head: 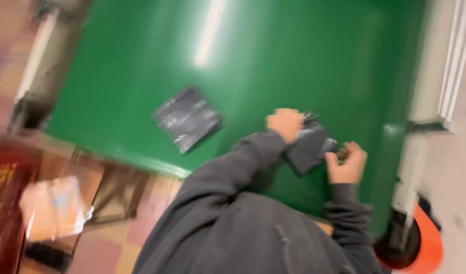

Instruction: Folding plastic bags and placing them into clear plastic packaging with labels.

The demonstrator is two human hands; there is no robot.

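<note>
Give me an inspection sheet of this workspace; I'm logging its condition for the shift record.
Surface: glossy green plastic lid, light glare on it.
Job's things: folded dark grey plastic bag held over the lid; second folded dark bag lying flat, apart.
Clutter: blurred pale bundle at lower left, beside a dark red object.
Grips: left hand and right hand both on the held bag.
Cables: nothing seen.
Surroundings: tiled floor, orange wheel, pale wall; picture motion-blurred.

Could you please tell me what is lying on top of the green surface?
One folded black plastic bag lies flat; both hands hold another over it. Beneath them, nothing shows.
</note>
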